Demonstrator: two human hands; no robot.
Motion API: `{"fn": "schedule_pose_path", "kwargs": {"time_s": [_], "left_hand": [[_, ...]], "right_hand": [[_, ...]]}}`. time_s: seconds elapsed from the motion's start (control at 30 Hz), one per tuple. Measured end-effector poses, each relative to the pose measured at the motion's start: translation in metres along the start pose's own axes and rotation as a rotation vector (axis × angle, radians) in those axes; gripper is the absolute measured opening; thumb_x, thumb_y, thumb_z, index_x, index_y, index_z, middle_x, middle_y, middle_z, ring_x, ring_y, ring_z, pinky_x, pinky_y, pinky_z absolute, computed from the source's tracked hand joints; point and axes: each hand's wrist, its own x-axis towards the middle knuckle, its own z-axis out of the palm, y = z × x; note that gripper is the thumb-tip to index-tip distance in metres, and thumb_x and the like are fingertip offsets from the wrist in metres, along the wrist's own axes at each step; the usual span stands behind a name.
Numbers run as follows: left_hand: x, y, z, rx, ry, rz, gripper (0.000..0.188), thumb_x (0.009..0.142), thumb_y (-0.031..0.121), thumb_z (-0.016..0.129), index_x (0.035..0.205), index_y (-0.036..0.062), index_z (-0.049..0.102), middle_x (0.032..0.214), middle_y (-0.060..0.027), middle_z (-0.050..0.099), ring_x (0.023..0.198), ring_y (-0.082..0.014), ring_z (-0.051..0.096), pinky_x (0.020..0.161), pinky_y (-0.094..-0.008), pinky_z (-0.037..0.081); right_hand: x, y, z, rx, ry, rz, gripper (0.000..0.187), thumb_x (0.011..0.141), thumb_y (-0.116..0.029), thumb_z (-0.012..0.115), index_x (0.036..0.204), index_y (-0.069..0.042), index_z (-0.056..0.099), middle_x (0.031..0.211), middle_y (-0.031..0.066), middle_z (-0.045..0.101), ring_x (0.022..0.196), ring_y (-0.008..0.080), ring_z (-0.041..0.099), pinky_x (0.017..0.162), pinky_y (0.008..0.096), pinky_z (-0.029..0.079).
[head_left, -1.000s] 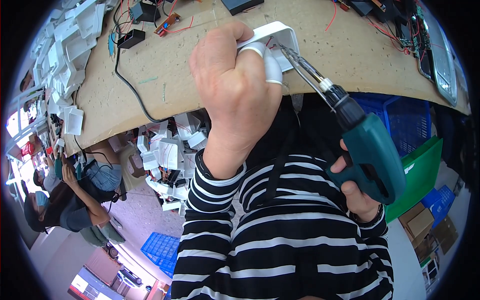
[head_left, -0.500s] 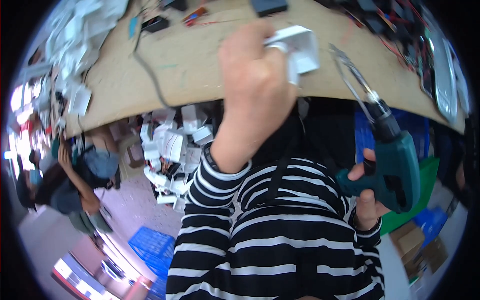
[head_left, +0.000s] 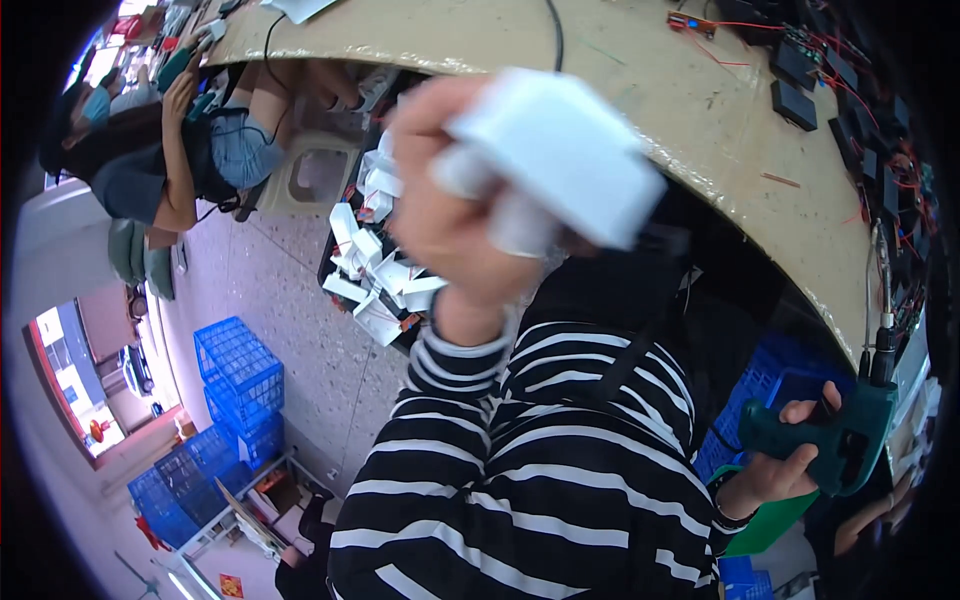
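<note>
My left hand (head_left: 450,205), blurred by motion, is raised in front of the table's near edge. Its fingers are closed round a white plastic housing (head_left: 560,150), a box-like shell with shorter white parts beneath it. My right hand (head_left: 775,470) is off to the right, wrapped round the grip of a dark green power drill (head_left: 850,435). The drill's black front and slim metal bit point up toward the table's right end. A black bin below the table holds several similar white housings (head_left: 375,275), with red wires and small boards among them.
On the table (head_left: 640,60) lie black modules (head_left: 793,105), red wires and a small orange circuit board (head_left: 690,22) at the right. Blue crates (head_left: 238,362) stand on the floor at left. Another person (head_left: 150,175) sits at the far left with a green tool.
The view has swung left. My left hand has brought the white housing off the tabletop toward the bin side. My right hand with the drill now appears farther right and lower.
</note>
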Motion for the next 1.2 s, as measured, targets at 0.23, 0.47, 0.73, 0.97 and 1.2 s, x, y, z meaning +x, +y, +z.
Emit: {"fn": "schedule_pose_path", "kwargs": {"time_s": [0.23, 0.47, 0.73, 0.97, 1.2], "left_hand": [[0.017, 0.001, -0.127, 0.157, -0.239, -0.642, 0.019, 0.067, -0.001, 0.064, 0.086, -0.0028, 0.064, 0.103, -0.0071, 0.054, 0.081, -0.0144, 0.057, 0.071, -0.0243, 0.048], [-0.029, -0.065, -0.199, 0.895, -0.561, -0.676, 0.015, 0.069, 0.003, 0.065, 0.083, -0.0015, 0.065, 0.101, -0.0073, 0.056, 0.086, -0.0216, 0.058, 0.074, -0.0297, 0.047], [0.094, -0.074, -0.070, 0.754, -0.554, -0.131, 0.022, 0.077, 0.007, 0.059, 0.097, -0.0015, 0.059, 0.094, -0.0149, 0.060, 0.087, -0.0284, 0.058, 0.078, -0.0321, 0.045], [0.184, -0.203, 0.087, 0.844, -0.455, 0.393, 0.023, 0.076, 0.010, 0.055, 0.096, 0.0002, 0.060, 0.087, -0.0179, 0.060, 0.085, -0.0340, 0.058, 0.076, -0.0406, 0.047], [0.191, -0.220, 0.127, 1.211, -0.758, 0.097, 0.028, 0.069, 0.009, 0.058, 0.096, 0.0031, 0.063, 0.092, -0.0190, 0.061, 0.087, -0.0363, 0.058, 0.073, -0.0422, 0.047]], "right_hand": [[0.009, 0.003, -0.005, 0.088, -0.061, -0.051, 0.061, 0.087, -0.032, 0.054, 0.122, 0.013, 0.033, 0.097, 0.0176, 0.051, 0.076, 0.0149, 0.050, 0.062, 0.0212, 0.040], [0.013, 0.006, 0.004, 0.116, 0.010, -0.079, 0.064, 0.085, -0.030, 0.057, 0.126, 0.010, 0.028, 0.123, 0.0284, 0.041, 0.076, 0.0167, 0.054, 0.063, 0.0232, 0.043], [0.021, 0.009, 0.001, 0.236, 0.015, -0.027, 0.063, 0.086, -0.028, 0.057, 0.129, 0.007, 0.026, 0.126, 0.0292, 0.038, 0.078, 0.0177, 0.055, 0.062, 0.0240, 0.046], [0.031, 0.010, 0.002, 0.198, 0.055, -0.014, 0.062, 0.085, -0.031, 0.058, 0.126, 0.007, 0.031, 0.121, 0.0280, 0.042, 0.074, 0.0176, 0.054, 0.059, 0.0237, 0.045], [0.036, 0.017, -0.001, 0.194, 0.192, 0.048, 0.069, 0.080, -0.030, 0.065, 0.125, 0.007, 0.029, 0.116, 0.0256, 0.048, 0.069, 0.0176, 0.058, 0.056, 0.0221, 0.049]]}}
